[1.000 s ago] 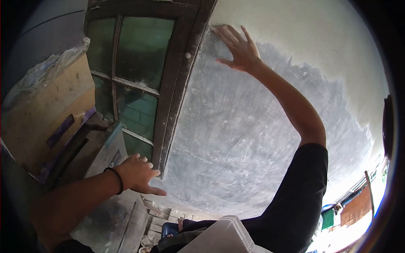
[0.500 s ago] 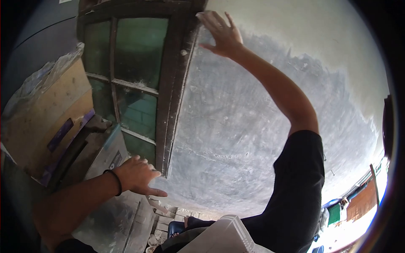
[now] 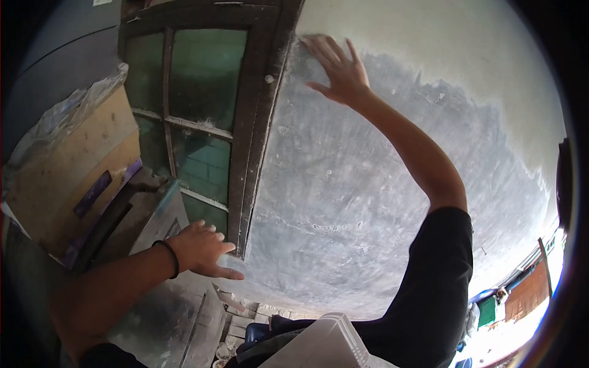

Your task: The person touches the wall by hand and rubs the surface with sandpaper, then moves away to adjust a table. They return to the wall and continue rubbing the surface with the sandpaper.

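Observation:
My right hand (image 3: 342, 72) is raised high against the wall (image 3: 356, 165), just right of the dark window frame (image 3: 257, 110). Its palm side faces the wall, with fingers extended and the thumb held apart. Whatever lies under the fingers is hidden. The wall is bare patchy grey, with a pale painted band above that begins around the fingertips. My left hand (image 3: 201, 248), a black band at its wrist, is open with fingers spread. It is over a grey metal cabinet (image 3: 153, 313), near the lower corner of the window frame; contact cannot be made out.
Cardboard with purple edging (image 3: 86, 165) and crumpled plastic stands at the left. Green-tinted panes (image 3: 205, 76) fill the window. A white ridged plastic object (image 3: 319, 343) is directly below me, near a blue item (image 3: 256, 332). Daylight and clutter show at the far right.
My right hand has moved down and to the right along the wall, away from the window frame. My left hand stays in nearly the same place.

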Demonstrator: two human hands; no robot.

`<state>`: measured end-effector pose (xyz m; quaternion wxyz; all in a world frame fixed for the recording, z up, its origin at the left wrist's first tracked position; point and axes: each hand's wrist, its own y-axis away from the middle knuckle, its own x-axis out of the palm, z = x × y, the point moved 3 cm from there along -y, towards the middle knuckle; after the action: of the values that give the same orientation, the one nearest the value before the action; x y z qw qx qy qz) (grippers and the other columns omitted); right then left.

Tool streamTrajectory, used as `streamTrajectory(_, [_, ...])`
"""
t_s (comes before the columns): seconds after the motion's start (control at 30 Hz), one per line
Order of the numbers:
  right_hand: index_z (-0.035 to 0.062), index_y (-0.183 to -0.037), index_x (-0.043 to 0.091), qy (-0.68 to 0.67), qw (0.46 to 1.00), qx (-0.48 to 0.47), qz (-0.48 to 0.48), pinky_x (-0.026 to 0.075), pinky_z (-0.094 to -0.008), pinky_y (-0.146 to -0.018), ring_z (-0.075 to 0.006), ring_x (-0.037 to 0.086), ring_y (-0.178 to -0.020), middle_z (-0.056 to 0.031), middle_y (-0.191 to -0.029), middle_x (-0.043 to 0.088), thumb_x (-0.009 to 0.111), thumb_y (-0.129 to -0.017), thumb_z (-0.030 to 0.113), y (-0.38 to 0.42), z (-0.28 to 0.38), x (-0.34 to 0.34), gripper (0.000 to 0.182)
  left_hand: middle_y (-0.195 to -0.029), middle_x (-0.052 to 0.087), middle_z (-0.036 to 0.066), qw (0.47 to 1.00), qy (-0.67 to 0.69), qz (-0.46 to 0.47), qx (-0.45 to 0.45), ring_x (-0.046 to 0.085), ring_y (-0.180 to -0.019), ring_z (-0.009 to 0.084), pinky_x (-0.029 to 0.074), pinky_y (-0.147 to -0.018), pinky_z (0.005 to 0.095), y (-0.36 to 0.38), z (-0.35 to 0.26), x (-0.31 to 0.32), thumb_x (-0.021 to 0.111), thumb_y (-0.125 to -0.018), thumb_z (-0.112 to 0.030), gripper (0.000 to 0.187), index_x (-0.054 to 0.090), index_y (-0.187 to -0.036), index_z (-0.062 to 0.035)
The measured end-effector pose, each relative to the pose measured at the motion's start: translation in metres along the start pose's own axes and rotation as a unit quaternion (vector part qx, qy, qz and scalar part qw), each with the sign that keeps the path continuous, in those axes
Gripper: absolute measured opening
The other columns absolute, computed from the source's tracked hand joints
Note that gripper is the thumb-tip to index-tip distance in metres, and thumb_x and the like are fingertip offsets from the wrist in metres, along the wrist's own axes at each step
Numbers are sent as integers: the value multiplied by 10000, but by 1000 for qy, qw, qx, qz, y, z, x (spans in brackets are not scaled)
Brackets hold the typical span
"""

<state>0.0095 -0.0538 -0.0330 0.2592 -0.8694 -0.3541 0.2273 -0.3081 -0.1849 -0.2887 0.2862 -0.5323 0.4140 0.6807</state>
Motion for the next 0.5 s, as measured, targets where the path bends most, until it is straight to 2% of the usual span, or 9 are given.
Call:
streamTrajectory(0.13, [246,-1642,99,21,999,6,31,82,-535,-1268,-196,220,-1538,18,-1673,242,433,-912,777,-20,3,-4,963,-1131,696,182,1000,-10,-12,11,633,-1124,332,439,-987,441,-1,-3,4,364,-861,-880,947,648,-1317,-100])
streamTrajectory(0.2, [242,-1643,99,11,999,19,-44,84,-537,-1266,-200,220,-1538,21,-1673,243,437,-906,783,-48,8,-5,975,-1122,696,182,1000,-13,-7,24,635,-1114,332,440,-981,436,-1,-7,7,366,-861,-879,942,653,-1308,-101])
streamTrajectory(0.27, [242,-1643,99,3,999,22,-45,84,-538,-1266,-201,220,-1538,20,-1673,242,442,-903,785,-41,2,-9,980,-1155,685,192,999,29,-9,10,604,-1208,340,372,-1092,492,-3,-4,6,325,-829,-924,983,685,-1211,-93])
streamTrajectory(0.3, [243,-1643,99,-17,998,23,-47,85,-539,-1265,-202,220,-1538,19,-1673,242,447,-899,786,-37,7,-12,985,-1155,685,192,999,33,-8,11,604,-1208,340,372,-1092,492,-4,-5,7,325,-829,-924,983,685,-1211,-93])
streamTrajectory(0.4, [246,-1644,99,-10,1000,3,8,80,-539,-1266,-202,218,-1540,19,-1672,245,450,-902,781,1,8,1,980,-1170,682,193,1000,20,-8,0,602,-1211,340,365,-1095,494,-1,-3,8,325,-827,-926,992,680,-1228,-91])
streamTrajectory(0.5, [238,-1644,95,6,1000,5,27,78,-535,-1270,-203,205,-1546,20,-1673,242,457,-895,787,-19,8,2,996,-1178,679,197,999,20,25,7,600,-1214,337,360,-1098,494,-6,-5,9,322,-825,-928,1001,677,-1235,-87])
